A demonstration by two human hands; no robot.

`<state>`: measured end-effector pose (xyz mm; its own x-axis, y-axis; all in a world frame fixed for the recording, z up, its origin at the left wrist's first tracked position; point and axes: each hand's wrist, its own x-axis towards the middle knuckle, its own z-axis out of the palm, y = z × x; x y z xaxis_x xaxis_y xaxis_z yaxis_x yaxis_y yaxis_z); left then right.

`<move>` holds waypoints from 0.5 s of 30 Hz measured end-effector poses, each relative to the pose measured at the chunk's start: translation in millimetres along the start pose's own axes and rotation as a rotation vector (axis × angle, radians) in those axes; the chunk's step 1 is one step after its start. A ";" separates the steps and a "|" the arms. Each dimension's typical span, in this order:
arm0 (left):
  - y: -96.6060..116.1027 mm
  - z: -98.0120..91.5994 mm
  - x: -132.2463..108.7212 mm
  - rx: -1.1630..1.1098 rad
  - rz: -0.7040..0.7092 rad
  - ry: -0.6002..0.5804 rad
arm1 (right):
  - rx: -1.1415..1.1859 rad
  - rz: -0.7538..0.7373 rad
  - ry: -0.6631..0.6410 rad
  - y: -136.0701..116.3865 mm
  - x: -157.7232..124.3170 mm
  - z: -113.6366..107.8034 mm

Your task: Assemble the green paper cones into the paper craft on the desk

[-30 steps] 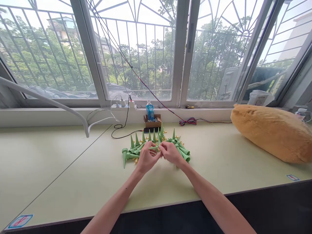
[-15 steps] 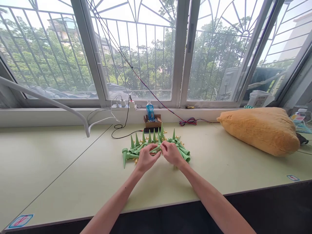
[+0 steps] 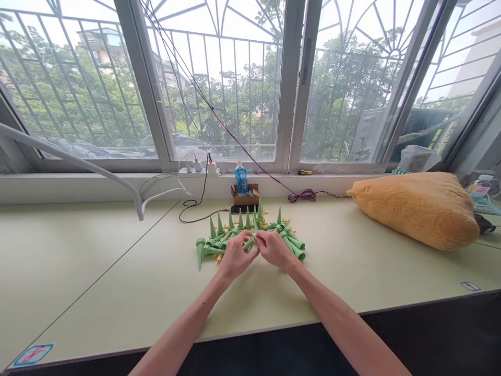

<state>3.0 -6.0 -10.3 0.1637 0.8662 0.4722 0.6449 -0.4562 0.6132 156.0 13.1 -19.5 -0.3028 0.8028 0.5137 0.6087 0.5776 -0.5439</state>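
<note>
Green spike [image 3: 249, 243]: one cone-shaped plastic piece, held just above the worktop [image 3: 117, 277] at mid-depth, straight ahead of the person, in front of the heap it belongs to.

Grip: left hand [image 3: 235, 257] has thumb and fingers pressed together on the spike's near end. Right hand [image 3: 275, 248] pinches the other end, and the fingertips of the two hands nearly meet. Whether a small part sits between the right fingers cannot be told.

State of the lot, as judged from how it lies:
- upright spikes [image 3: 240, 219]: a short row standing point-up behind the hands. These appear dealt with.
- lying spikes [image 3: 211, 246]: a loose group on the left, with a second cluster [image 3: 294, 244] on the right, touching one another. This larger share appears left to handle.
- yellow pieces [image 3: 218, 258]: small and scattered among the green. Too small to tell their form.

Surroundings:
- cardboard box [image 3: 246, 199] behind the row, with a blue bottle [image 3: 241, 179] standing in it or just behind it.
- dark flat device [image 3: 239, 209] just in front of the box.
- black cable [image 3: 195, 213] and red cable [image 3: 301, 196] trailing to the window sill.
- orange cushion [image 3: 415, 209] well to the right.
- white curved tube [image 3: 78, 162] well to the left.

Obstructions: none near the hands. Only the heap itself crowds them closely on both sides.
</note>
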 end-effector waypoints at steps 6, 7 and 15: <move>-2.0 1.6 0.1 0.033 0.001 -0.034 | -0.005 -0.013 -0.004 -1.1 0.1 -0.6; -2.0 1.5 0.0 0.042 0.003 -0.038 | -0.013 -0.014 -0.007 -1.2 0.2 -0.8; -0.6 -0.3 -1.4 0.102 0.026 -0.039 | -0.081 -0.059 -0.035 -2.0 0.7 -2.2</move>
<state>2.3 -7.0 -11.1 0.2092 0.8627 0.4605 0.7126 -0.4570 0.5323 156.2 12.1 -16.7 -0.3646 0.7730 0.5192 0.6460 0.6116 -0.4568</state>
